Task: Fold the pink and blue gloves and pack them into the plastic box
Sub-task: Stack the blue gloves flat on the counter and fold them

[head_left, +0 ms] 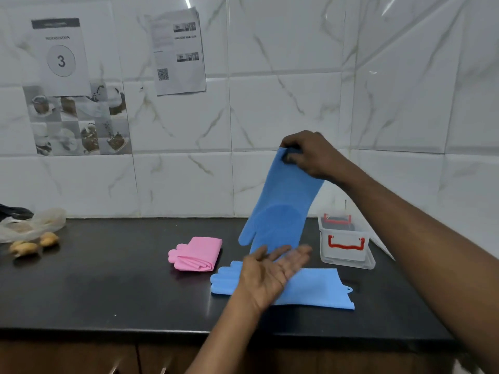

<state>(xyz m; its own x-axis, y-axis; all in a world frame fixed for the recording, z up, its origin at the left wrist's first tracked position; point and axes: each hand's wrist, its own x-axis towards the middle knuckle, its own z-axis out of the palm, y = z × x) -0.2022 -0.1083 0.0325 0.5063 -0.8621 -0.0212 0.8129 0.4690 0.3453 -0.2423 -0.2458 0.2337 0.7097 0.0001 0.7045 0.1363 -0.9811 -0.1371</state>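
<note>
One blue glove [280, 211] hangs in the air, fingers down, and my right hand [310, 155] grips its cuff at the top. A second blue glove [316, 288] lies flat on the black counter [108, 287], fingers pointing left. My left hand [270, 273] hovers palm up with relaxed fingers just under the hanging glove's fingertips and over the flat glove. The folded pink gloves [195, 253] rest on the counter to the left. A clear plastic box [344, 242] with red handles stands at the right, near the wall.
A crumpled plastic bag [32, 225] and some pale brown lumps [32, 245] lie at the counter's far left. Papers are taped to the tiled wall [270, 90] behind. The counter's front edge runs below my arms, with wooden cabinet fronts under it.
</note>
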